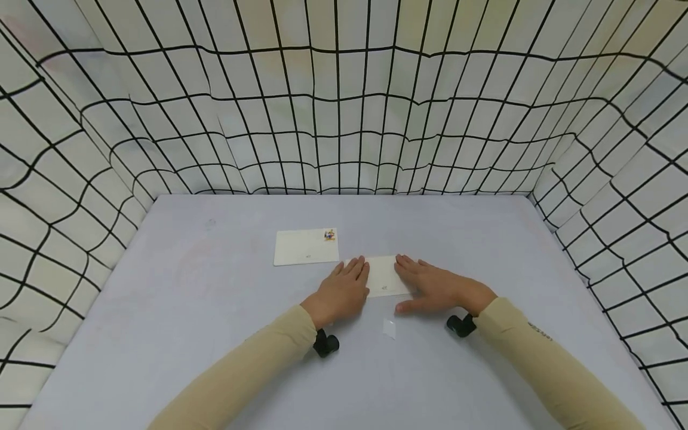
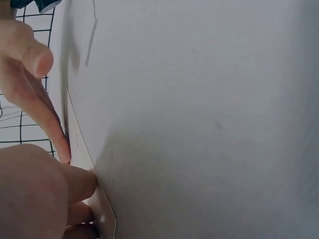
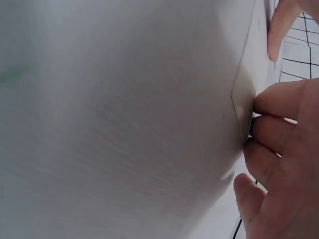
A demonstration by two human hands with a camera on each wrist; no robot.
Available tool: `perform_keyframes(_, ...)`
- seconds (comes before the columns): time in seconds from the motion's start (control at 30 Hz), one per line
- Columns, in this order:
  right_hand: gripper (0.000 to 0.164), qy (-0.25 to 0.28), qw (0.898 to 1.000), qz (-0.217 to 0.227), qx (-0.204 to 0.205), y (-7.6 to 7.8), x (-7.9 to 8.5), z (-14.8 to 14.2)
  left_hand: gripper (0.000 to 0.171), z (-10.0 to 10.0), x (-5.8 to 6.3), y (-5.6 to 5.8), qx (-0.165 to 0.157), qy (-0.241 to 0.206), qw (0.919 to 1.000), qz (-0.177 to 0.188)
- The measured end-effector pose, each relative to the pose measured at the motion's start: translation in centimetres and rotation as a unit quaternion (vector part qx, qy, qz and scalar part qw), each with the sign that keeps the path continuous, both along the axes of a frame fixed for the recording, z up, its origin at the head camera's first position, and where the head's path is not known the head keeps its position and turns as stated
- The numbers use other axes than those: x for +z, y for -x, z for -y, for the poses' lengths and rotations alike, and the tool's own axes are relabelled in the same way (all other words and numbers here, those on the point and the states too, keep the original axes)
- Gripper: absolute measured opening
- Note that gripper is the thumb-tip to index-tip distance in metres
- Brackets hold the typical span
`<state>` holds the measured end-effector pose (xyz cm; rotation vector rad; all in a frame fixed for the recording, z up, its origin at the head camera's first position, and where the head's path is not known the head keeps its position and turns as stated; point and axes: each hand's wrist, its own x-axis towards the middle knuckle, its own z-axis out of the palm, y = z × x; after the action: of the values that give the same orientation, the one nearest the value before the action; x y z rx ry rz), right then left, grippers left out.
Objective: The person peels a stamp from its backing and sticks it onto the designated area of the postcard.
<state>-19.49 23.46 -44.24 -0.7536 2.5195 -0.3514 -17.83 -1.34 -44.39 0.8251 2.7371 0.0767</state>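
Observation:
A flat white rectangular card (image 1: 383, 278), with a tiny mark near its front edge, lies on the table under both hands. My left hand (image 1: 344, 291) rests on its left part, palm down, fingers pointing away and hiding that end. On its right part my right hand (image 1: 438, 286) lies with the fingers stretched across the card and the thumb out on the table. The right wrist view shows the card's corner (image 3: 240, 107) close by the fingertips. A second white card (image 1: 306, 251), with a small colourful picture in its upper right corner, lies behind and left of the hands.
A small clear piece of film (image 1: 389, 328) lies on the white table (image 1: 177, 310) in front of the card. Black wrist cameras stick out under the left wrist (image 1: 325, 344) and right wrist (image 1: 461, 325). White walls with black netting (image 1: 344, 119) enclose the table's back and sides.

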Motion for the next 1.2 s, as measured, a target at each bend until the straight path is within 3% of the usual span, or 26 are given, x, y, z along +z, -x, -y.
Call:
perform_keyframes(0.2,0.114,-0.013,1.0,-0.009,0.019,-0.1,-0.3,-0.1,0.059,0.0,-0.3,0.1,0.006,-0.001,0.9999,0.009)
perform_keyframes(0.43,0.113,-0.046,0.998,-0.03,0.044,-0.2,-0.3,0.0,0.06,0.3,-0.3,0.2,0.009,-0.011,0.9998,0.012)
perform_keyframes(0.53,0.111,-0.036,0.998,-0.027,0.049,0.0,-0.2,0.0,0.06,0.4,-0.3,0.4,0.007,-0.016,0.9998,0.012)
perform_keyframes(0.8,0.089,0.017,0.999,-0.029,0.007,1.1,0.0,0.0,0.059,0.7,-0.2,1.0,-0.004,-0.023,0.9997,-0.005)
perform_keyframes(1.0,0.077,0.05,0.995,-0.088,-0.025,1.7,1.3,-0.7,0.055,1.3,0.6,1.7,-0.009,-0.066,0.9962,-0.056)
perform_keyframes(1.2,0.058,0.072,0.983,-0.147,-0.079,2.1,2.7,-2.9,0.054,4.0,1.9,2.6,0.009,-0.102,0.9908,-0.089)
